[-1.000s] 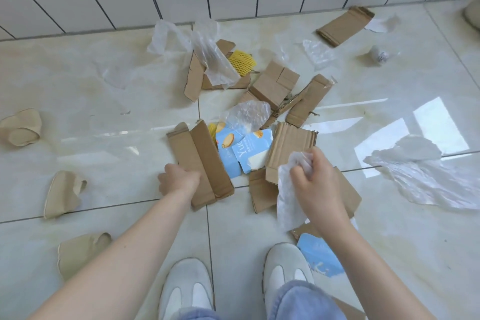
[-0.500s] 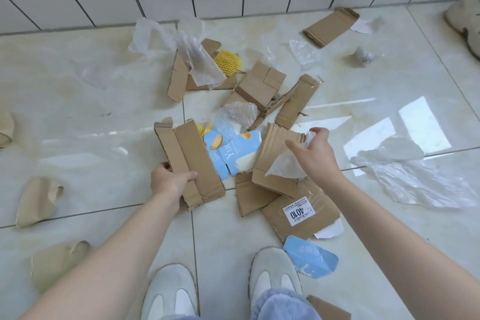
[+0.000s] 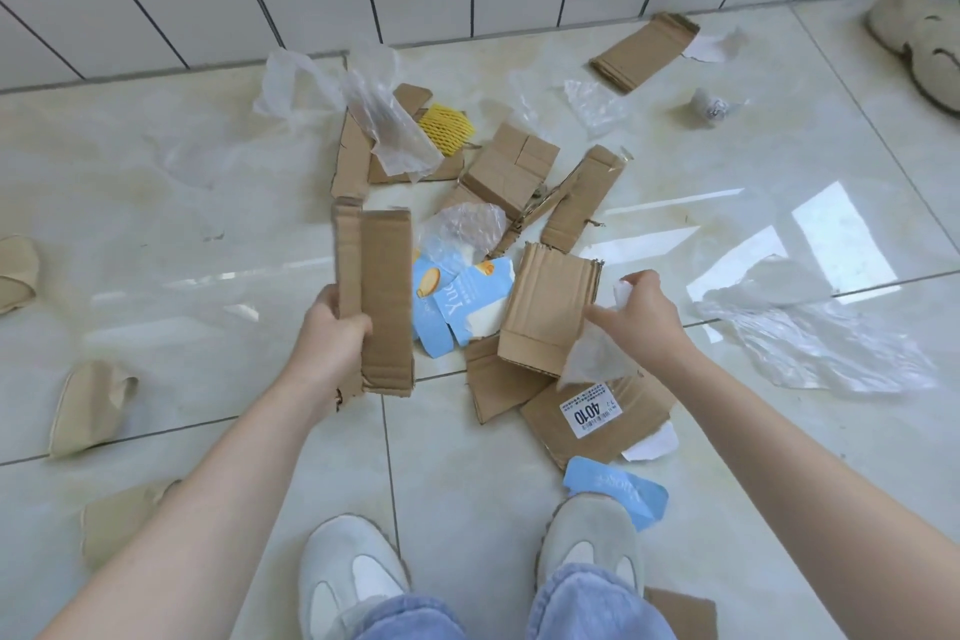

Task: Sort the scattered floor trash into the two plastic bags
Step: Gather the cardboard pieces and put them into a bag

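Head view: the left hand [image 3: 332,327] is closed around the lower left edge of a folded strip of corrugated cardboard [image 3: 375,296], which stands nearly upright in its grip. The right hand [image 3: 641,322] clutches a crumpled white paper [image 3: 597,356]; some of it shows above the knuckles and the rest hangs below the palm.

Just left of the right hand, touching the paper, lies a ribbed cardboard piece [image 3: 550,312]. It overlaps a flat cardboard sheet bearing a white label [image 3: 589,412] printed "4010", which lies below that hand. Between the two hands lies a torn light-blue carton [image 3: 457,304] with a biscuit picture, and just beyond it a crumpled clear plastic film [image 3: 462,229].

Further ahead of the hands, toward the tiled wall, lie more cardboard scraps, a yellow foam net [image 3: 445,127] and a clear plastic bag [image 3: 384,120] draped over cardboard. To the right of the right hand a large translucent plastic bag [image 3: 815,333] lies spread on the glossy floor tile [image 3: 519,509]. Left of the left hand, well apart, lie several beige curled paper pieces [image 3: 88,405]. Near the person's right shoe [image 3: 589,546] lies a blue carton scrap [image 3: 615,489].
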{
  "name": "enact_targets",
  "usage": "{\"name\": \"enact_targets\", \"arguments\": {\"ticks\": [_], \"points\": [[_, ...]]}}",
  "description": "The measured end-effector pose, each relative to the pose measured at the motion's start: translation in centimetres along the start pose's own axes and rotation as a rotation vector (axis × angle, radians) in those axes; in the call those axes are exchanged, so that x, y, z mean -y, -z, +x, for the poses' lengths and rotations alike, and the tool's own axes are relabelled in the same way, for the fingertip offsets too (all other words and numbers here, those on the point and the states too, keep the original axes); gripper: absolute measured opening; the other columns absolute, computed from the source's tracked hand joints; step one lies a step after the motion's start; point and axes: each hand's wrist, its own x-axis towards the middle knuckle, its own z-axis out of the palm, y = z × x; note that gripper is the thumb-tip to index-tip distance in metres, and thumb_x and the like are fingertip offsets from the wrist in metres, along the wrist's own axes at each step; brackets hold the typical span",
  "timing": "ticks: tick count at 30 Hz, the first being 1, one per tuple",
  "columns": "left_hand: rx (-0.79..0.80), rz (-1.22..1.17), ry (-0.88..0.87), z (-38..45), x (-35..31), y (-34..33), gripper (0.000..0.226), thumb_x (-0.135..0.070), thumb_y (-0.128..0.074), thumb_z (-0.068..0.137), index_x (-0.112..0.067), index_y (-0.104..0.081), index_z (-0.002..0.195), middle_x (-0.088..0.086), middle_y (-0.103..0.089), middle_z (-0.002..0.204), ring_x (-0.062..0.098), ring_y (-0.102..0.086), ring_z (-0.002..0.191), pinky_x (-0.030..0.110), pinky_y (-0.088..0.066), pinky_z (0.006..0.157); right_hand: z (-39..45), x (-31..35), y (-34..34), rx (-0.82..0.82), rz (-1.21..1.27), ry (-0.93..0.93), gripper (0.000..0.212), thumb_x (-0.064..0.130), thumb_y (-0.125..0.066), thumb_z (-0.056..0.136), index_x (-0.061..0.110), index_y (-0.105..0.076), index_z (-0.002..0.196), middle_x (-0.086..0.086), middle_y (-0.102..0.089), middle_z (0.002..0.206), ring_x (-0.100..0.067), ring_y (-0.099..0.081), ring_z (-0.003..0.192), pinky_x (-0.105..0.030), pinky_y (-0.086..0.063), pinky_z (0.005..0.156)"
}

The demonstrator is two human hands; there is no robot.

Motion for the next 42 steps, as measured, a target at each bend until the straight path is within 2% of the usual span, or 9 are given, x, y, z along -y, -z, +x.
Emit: {"name": "enact_targets", "arguments": {"ticks": [4, 8, 12, 16, 20, 27, 34, 39, 42], "points": [[0.136, 0.286, -0.154, 0.9, -1.5, -3.4, 0.027, -0.018, -0.061, 0.086, -0.017, -0.056, 0.113, -0.002, -0.066, 0.097, 0.019, -0.064, 0.089, 0.030, -0.050, 0.074, -0.8, -3.1, 0.8, 0.052, -0.220, -0.024, 0.036, 0.032, -0.066, 0.081, 0.010, -0.049, 0.103, -0.010, -0.057, 0.103, -0.029, -0.053, 0.096, -0.031, -0.036, 0.064], [0.146, 0.611, -0.250, 3.3, -0.3, -6.6, 0.043, -0.039, -0.077, 0.071, -0.021, -0.055, 0.104, -0.006, -0.059, 0.098, 0.016, -0.059, 0.092, 0.032, -0.047, 0.075, -1.7, -5.2, -0.3, 0.092, -0.288, -0.018, 0.067, 0.046, -0.073, 0.072, 0.018, -0.044, 0.124, -0.008, -0.042, 0.116, -0.029, -0.038, 0.113, -0.031, -0.032, 0.083], [-0.048, 0.997, -0.376, 4.7, 1.3, -8.5, 0.053, -0.037, -0.074, 0.071, -0.011, -0.054, 0.112, 0.007, -0.041, 0.119, 0.028, -0.039, 0.114, 0.034, -0.040, 0.093, -1.5, -5.9, -1.3, 0.033, -0.335, 0.017, 0.090, 0.051, -0.078, 0.065, 0.018, -0.034, 0.136, -0.013, -0.037, 0.123, -0.033, -0.032, 0.116, -0.034, -0.030, 0.100], [-0.044, 1.171, -0.449, 5.1, 1.2, -9.3, 0.062, -0.039, -0.075, 0.072, -0.008, -0.049, 0.120, 0.007, -0.037, 0.131, 0.030, -0.036, 0.119, 0.034, -0.039, 0.096, -0.6, -5.9, -1.5, 0.015, -0.427, 0.060, 0.107, 0.057, -0.077, 0.063, 0.025, -0.021, 0.147, -0.013, -0.031, 0.136, -0.035, -0.030, 0.120, -0.036, -0.028, 0.104], [-0.043, 1.201, -0.472, 5.1, 1.2, -9.8, 0.053, -0.032, -0.072, 0.075, -0.008, -0.048, 0.115, 0.007, -0.045, 0.124, 0.028, -0.040, 0.118, 0.035, -0.042, 0.088, 0.5, -5.6, -1.2, 0.037, -0.501, 0.204, 0.083, 0.057, -0.078, 0.061, 0.038, -0.041, 0.133, -0.002, -0.030, 0.137, -0.032, -0.032, 0.113, -0.033, -0.031, 0.100], [0.048, 1.147, -0.337, 5.3, 0.6, -9.8, 0.053, -0.030, -0.074, 0.074, -0.010, -0.045, 0.114, 0.010, -0.052, 0.117, 0.031, -0.044, 0.114, 0.037, -0.042, 0.090, 2.4, -5.3, -0.7, 0.120, -0.574, 0.248, 0.058, 0.056, -0.074, 0.066, 0.022, -0.056, 0.110, -0.004, -0.038, 0.121, -0.028, -0.032, 0.105, -0.030, -0.031, 0.093], [0.107, 0.970, -0.240, 5.5, -0.4, -8.7, 0.038, -0.020, -0.068, 0.079, -0.010, -0.053, 0.113, 0.004, -0.057, 0.099, 0.030, -0.055, 0.104, 0.032, -0.040, 0.075, 1.0, -6.0, -0.6, 0.233, -0.716, 0.355, 0.084, 0.073, -0.067, 0.060, 0.027, -0.041, 0.125, -0.002, -0.041, 0.116, -0.023, -0.033, 0.101, -0.032, -0.034, 0.093], [0.125, 0.969, -0.220, 4.5, -0.5, -9.0, 0.037, -0.021, -0.062, 0.085, -0.008, -0.046, 0.115, 0.009, -0.058, 0.103, 0.032, -0.054, 0.101, 0.033, -0.038, 0.069, 0.5, -6.1, -0.5, 0.250, -0.654, 0.286, 0.067, 0.073, -0.069, 0.059, 0.023, -0.046, 0.097, 0.002, -0.037, 0.099, -0.022, -0.030, 0.100, -0.031, -0.032, 0.086], [0.148, 0.911, -0.182, 4.0, -0.5, -8.7, 0.046, -0.019, -0.064, 0.085, -0.007, -0.043, 0.124, 0.002, -0.050, 0.096, 0.031, -0.052, 0.105, 0.031, -0.039, 0.076, 0.3, -5.7, 0.2, 0.187, -0.571, 0.295, 0.066, 0.072, -0.067, 0.062, 0.021, -0.056, 0.102, 0.003, -0.039, 0.099, -0.021, -0.029, 0.099, -0.030, -0.033, 0.087]]}}
